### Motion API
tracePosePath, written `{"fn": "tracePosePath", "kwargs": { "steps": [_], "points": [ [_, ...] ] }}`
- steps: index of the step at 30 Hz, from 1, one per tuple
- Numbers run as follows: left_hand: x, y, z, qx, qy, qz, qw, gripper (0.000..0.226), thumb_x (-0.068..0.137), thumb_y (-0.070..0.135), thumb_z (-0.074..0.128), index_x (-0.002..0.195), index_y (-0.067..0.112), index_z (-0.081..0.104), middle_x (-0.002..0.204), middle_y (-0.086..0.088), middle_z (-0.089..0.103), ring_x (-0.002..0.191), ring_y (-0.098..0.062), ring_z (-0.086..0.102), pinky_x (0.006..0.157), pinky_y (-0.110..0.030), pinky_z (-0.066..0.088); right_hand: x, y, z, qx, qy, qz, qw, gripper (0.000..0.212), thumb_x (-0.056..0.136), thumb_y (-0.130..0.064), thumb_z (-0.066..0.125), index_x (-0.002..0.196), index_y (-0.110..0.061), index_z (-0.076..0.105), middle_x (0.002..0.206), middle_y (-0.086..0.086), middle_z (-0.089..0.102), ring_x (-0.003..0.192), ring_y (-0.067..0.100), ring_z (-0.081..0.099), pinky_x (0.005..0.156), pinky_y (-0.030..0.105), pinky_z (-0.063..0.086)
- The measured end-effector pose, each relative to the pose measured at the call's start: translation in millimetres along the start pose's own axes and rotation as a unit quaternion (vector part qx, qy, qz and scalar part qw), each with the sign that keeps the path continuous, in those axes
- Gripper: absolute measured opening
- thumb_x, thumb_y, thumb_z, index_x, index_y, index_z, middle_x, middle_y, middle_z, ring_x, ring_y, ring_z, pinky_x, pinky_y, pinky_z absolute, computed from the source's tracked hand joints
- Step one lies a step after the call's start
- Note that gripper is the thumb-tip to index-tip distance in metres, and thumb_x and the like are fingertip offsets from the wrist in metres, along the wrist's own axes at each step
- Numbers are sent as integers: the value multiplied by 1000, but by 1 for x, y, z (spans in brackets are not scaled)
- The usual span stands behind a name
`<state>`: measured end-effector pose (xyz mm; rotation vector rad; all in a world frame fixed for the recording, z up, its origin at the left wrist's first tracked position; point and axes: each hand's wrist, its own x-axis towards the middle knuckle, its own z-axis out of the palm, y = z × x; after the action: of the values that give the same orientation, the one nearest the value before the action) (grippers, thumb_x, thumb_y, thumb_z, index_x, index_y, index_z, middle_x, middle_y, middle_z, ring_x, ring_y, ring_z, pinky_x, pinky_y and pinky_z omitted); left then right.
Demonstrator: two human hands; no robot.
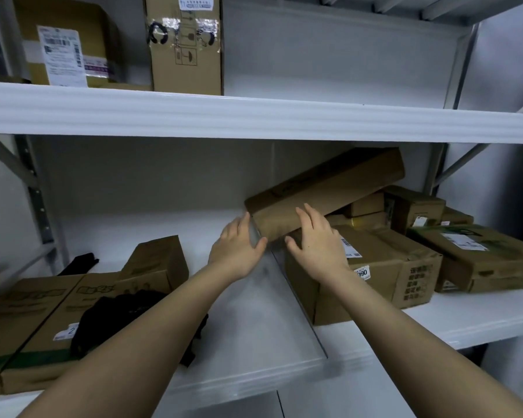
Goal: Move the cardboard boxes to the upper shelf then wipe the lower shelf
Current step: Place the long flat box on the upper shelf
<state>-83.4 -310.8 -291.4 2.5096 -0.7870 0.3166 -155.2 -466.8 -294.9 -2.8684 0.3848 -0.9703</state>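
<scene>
both hands [277,245] touch the tilted long box's [329,191] near end.

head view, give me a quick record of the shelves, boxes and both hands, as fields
long box: tilted long cardboard box, far end propped on the pile of boxes
left hand: left hand open at the box's near end
right hand: right hand open, fingers on the box's front face
lower shelf: lower shelf also holds flat boxes and a black cloth
upper shelf: upper shelf carries two boxes

A storeroom: white metal shelving [254,116] stacked with labelled cardboard parcels [372,267].
</scene>
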Motion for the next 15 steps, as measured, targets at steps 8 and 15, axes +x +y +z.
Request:
{"fn": "tracePosePath", "kwargs": {
  "steps": [8,15],
  "points": [
    [78,25,37,-168,-40,-132,976,69,96,51,34,152,25,2,156,-10,17,140,-32,25,109,-39,28,64,71,26,66,-71,62,993,66,96,-49,42,150,-17,21,152,7,28,137,28,32,102,43,41],
    [124,33,57,-259,-49,-227,937,65,99,50,29,152,24,2,156,-11,18,141,-34,23,112,-43,23,108,96,56,253,-131,190,940,75,94,-47,47,150,-10,14,154,12,21,137,33,30,105,42,34]
  ]
}}
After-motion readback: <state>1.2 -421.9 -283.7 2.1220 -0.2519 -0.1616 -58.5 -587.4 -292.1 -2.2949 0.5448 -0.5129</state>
